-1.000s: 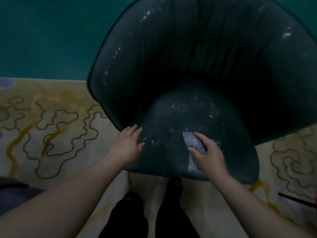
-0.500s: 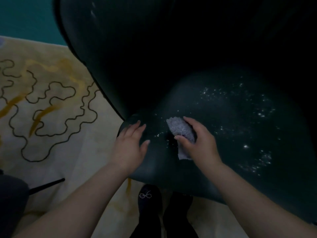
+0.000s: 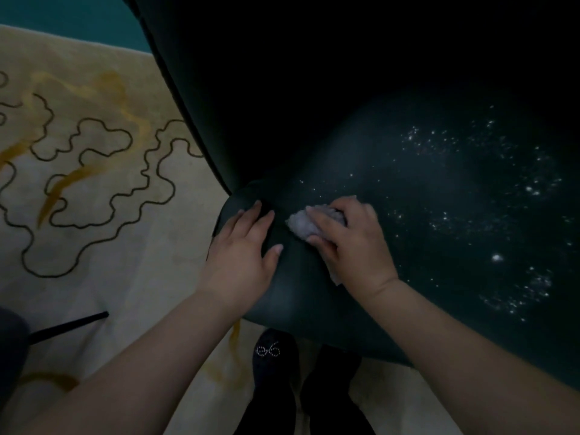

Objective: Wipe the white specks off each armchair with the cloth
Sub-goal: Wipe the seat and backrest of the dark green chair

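Observation:
A dark green armchair [image 3: 314,89] fills the upper right of the head view. Its seat cushion [image 3: 439,189] carries many white specks [image 3: 530,188], thickest toward the right. My right hand [image 3: 348,243] grips a pale grey cloth [image 3: 298,224] and presses it on the cushion's front left part. My left hand [image 3: 241,255] rests flat on the cushion's left front corner, fingers straight, a short gap away from the cloth. The cushion between and below my hands looks free of specks.
A cream rug [image 3: 94,215] with black squiggly lines and yellow streaks lies to the left. A thin dark leg [image 3: 69,326] of another piece of furniture crosses the rug at lower left. My dark shoes [image 3: 276,365] stand under the seat's front edge.
The view has dropped and moved in closer to the seat. My right hand has slid the cloth left toward my left hand, which stays at the cushion's left corner.

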Motion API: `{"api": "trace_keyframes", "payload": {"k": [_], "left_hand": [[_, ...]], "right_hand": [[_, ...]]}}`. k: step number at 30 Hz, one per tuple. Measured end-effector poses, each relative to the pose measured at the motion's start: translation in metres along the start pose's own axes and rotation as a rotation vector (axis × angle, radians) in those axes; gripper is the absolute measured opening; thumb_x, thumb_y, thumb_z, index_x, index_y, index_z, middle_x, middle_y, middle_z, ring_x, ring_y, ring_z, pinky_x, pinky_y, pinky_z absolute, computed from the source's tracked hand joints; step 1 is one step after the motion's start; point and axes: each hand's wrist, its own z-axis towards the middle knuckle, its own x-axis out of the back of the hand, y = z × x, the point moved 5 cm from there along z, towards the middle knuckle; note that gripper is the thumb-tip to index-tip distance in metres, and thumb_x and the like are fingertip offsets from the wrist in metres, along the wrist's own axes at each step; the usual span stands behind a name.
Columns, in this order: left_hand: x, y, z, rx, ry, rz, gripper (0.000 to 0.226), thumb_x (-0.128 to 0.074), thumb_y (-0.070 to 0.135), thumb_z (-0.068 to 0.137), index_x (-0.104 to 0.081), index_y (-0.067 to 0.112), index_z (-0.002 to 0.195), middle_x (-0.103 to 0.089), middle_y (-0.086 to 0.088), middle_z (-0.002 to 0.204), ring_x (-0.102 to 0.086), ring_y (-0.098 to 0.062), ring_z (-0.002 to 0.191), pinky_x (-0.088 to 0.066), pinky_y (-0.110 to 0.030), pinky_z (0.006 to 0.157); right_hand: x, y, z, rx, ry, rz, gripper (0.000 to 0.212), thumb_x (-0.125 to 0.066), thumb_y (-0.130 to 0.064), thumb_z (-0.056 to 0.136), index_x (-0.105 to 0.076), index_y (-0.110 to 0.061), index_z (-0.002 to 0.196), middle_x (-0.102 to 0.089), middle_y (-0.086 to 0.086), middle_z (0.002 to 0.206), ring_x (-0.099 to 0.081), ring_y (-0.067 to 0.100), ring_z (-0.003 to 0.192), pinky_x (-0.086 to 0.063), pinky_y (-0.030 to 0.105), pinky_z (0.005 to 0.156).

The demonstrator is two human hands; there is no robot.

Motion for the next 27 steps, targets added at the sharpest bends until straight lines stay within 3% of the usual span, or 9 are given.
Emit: {"api": "trace_keyframes", "payload": {"k": [4,7,9,13,18,22,23,27], "left_hand": [[0.0,0.0,0.001,-0.006,-0.004,-0.01,0.061,-0.046,0.043,0.096,-0.029,0.023,0.151,-0.018,0.0,0.16,-0.016,-0.024,0.146,-0.014,-0.037,0.119],[-0.001,0.001,0.0,0.003,-0.002,-0.016,0.062,-0.048,0.042,0.095,-0.029,0.022,0.151,-0.017,0.0,0.16,-0.015,-0.023,0.146,-0.015,-0.037,0.119],[-0.001,0.002,0.0,0.001,0.002,-0.018,0.062,-0.048,0.042,0.095,-0.028,0.023,0.151,-0.017,0.0,0.16,-0.015,-0.023,0.146,-0.013,-0.035,0.118],[-0.001,-0.001,0.001,-0.007,0.016,-0.03,0.061,-0.048,0.04,0.096,-0.028,0.025,0.151,-0.016,0.002,0.161,-0.014,-0.022,0.146,-0.007,-0.028,0.116],[-0.001,0.0,0.0,-0.013,0.011,-0.047,0.064,-0.053,0.037,0.094,-0.026,0.025,0.151,-0.014,0.002,0.161,-0.011,-0.02,0.146,0.001,-0.02,0.11],[0.001,-0.006,-0.001,-0.009,0.006,-0.034,0.065,-0.054,0.036,0.094,-0.025,0.027,0.151,-0.012,0.001,0.161,-0.011,-0.021,0.146,0.002,-0.019,0.11],[0.001,-0.009,-0.003,0.0,-0.002,-0.026,0.066,-0.054,0.036,0.094,-0.024,0.028,0.152,-0.012,0.001,0.161,-0.011,-0.021,0.146,0.003,-0.019,0.11],[-0.001,-0.012,-0.005,0.033,-0.014,-0.034,0.073,-0.056,0.041,0.092,-0.019,0.029,0.153,-0.008,0.001,0.162,-0.009,-0.021,0.146,0.001,-0.021,0.111]], "right_hand": [[0.016,0.021,0.007,-0.199,0.153,0.03,0.035,-0.071,-0.025,0.083,-0.068,-0.015,0.116,-0.055,0.02,0.109,-0.048,0.035,0.094,-0.042,0.033,0.077],[-0.004,-0.008,0.0,0.046,-0.034,0.01,0.038,-0.075,-0.029,0.08,-0.069,-0.015,0.115,-0.057,0.019,0.107,-0.051,0.035,0.09,-0.049,0.039,0.073],[-0.001,-0.005,0.001,0.114,-0.053,-0.021,0.036,-0.074,-0.026,0.08,-0.07,-0.015,0.114,-0.059,0.019,0.104,-0.052,0.036,0.086,-0.05,0.042,0.069],[0.02,0.024,0.004,-0.191,0.164,-0.003,0.034,-0.074,-0.025,0.081,-0.07,-0.017,0.113,-0.056,0.019,0.105,-0.049,0.036,0.09,-0.046,0.036,0.075],[-0.007,-0.016,-0.005,0.152,-0.08,-0.053,0.035,-0.075,-0.028,0.078,-0.07,-0.025,0.113,-0.059,0.015,0.107,-0.053,0.035,0.088,-0.051,0.043,0.069],[0.015,0.021,0.004,-0.193,0.164,-0.012,0.031,-0.072,-0.026,0.081,-0.07,-0.024,0.113,-0.055,0.017,0.109,-0.048,0.035,0.092,-0.049,0.043,0.074],[0.011,0.014,0.001,-0.202,0.165,-0.004,0.031,-0.071,-0.03,0.081,-0.07,-0.026,0.111,-0.054,0.016,0.109,-0.047,0.033,0.092,-0.049,0.041,0.073],[-0.015,-0.023,-0.012,0.153,-0.053,-0.033,0.036,-0.073,-0.034,0.078,-0.069,-0.028,0.113,-0.058,0.013,0.106,-0.051,0.031,0.087,-0.048,0.038,0.067]]}}
